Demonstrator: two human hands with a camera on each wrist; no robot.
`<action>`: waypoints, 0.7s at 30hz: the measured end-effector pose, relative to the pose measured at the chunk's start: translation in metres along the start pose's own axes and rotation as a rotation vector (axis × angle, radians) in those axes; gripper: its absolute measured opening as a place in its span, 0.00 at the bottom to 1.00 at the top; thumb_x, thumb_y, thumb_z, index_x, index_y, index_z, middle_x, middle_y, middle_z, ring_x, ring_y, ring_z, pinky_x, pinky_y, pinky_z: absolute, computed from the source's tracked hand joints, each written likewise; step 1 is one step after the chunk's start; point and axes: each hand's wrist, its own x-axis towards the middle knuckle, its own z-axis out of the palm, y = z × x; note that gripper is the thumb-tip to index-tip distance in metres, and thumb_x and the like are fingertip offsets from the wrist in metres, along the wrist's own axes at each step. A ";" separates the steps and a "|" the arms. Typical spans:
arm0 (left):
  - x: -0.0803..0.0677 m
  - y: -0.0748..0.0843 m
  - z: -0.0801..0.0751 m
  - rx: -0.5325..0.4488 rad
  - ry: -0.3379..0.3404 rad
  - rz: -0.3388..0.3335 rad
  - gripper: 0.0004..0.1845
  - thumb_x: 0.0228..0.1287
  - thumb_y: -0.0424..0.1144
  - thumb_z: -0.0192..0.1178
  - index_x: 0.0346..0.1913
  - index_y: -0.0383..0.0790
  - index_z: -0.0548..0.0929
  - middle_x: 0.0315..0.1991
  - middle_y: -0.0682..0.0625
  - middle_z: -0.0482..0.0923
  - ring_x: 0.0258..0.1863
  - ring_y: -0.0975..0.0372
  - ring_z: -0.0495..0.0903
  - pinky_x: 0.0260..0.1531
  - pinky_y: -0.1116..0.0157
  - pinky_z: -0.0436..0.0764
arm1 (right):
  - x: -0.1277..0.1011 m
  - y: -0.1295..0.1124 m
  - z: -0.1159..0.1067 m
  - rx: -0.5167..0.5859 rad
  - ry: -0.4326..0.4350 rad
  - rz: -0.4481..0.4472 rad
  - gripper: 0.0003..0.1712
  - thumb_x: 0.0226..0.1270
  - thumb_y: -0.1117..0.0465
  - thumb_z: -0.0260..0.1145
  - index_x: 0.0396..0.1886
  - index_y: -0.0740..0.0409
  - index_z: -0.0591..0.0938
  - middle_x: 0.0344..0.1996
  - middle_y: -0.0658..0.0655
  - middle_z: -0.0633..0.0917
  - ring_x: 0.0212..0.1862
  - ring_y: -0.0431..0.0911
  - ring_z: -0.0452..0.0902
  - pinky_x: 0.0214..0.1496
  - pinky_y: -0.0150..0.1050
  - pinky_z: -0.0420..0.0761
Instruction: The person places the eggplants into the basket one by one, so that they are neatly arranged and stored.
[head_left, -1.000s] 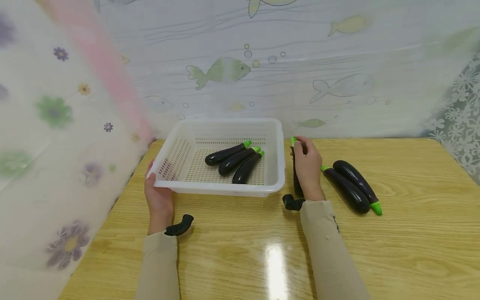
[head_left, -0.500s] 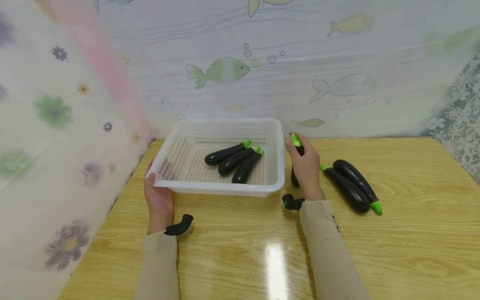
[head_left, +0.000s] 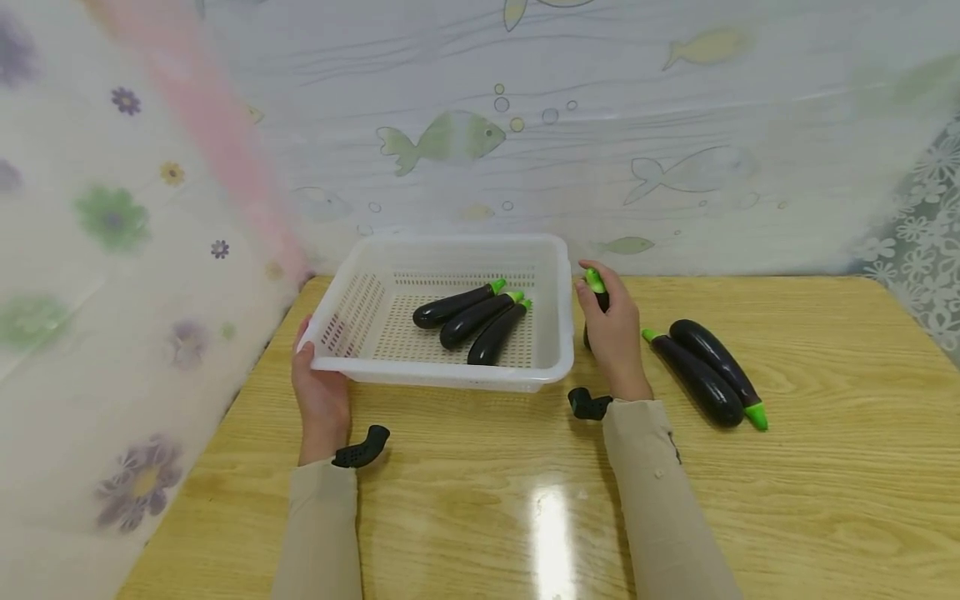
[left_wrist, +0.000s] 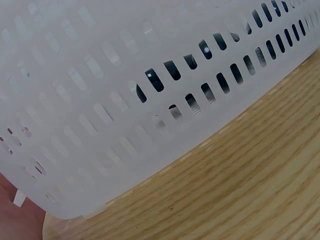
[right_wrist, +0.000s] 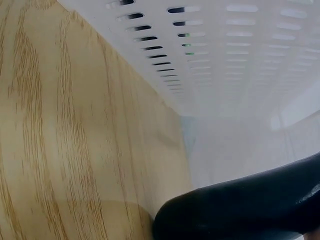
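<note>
Your table (head_left: 825, 500) carries everything here, glossy wood with a bright glare patch near you. On it sits the basket (head_left: 558, 350), white and slotted, with three eggplants (head_left: 480, 321) lying side by side on its floor, green caps toward the far right corner. Two more, the spare pair (head_left: 708, 371), lie touching each other on the wood to the right of your right hand.

Your left hand (head_left: 321, 392) holds the basket's near left corner, thumb up over the rim; the left wrist view shows only the slotted wall (left_wrist: 150, 100) close up. Your right hand (head_left: 615, 337) is wrapped around the held eggplant (head_left: 597, 292), which stands nearly upright, cap at the top, just beside the basket's right wall. Its dark lower end (right_wrist: 240, 212) hangs close over the wood in the right wrist view; whether it touches the table, I cannot tell.

What could go wrong, as I judge it:
- The held eggplant is right against the wall, below rim height at its lower end. Swing it sideways without lifting and it may knock the light basket, and your left hand only pins one corner.
- The skin looks smooth and shiny, and you grip it near the top, so it could slip or pivot.
- Drop it in carelessly and it may roll onto the three inside and scatter their row.
- Your sleeve (head_left: 660, 492) passes near the spare pair; a wide elbow could set them rolling.
</note>
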 end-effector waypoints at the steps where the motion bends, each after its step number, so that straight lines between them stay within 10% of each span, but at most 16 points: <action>1: 0.000 0.000 0.000 0.001 0.000 0.000 0.25 0.62 0.44 0.46 0.63 0.49 0.64 0.63 0.47 0.60 0.61 0.55 0.59 0.59 0.55 0.54 | 0.000 0.000 0.000 0.000 -0.002 0.002 0.20 0.63 0.45 0.53 0.56 0.35 0.71 0.49 0.46 0.74 0.44 0.42 0.70 0.47 0.42 0.69; 21: -0.001 0.001 0.002 -0.011 0.008 -0.012 0.25 0.62 0.43 0.47 0.63 0.49 0.64 0.63 0.48 0.60 0.61 0.55 0.59 0.59 0.55 0.54 | 0.001 0.016 -0.002 -0.023 -0.020 0.138 0.20 0.61 0.48 0.57 0.49 0.51 0.69 0.42 0.52 0.74 0.47 0.46 0.69 0.50 0.47 0.66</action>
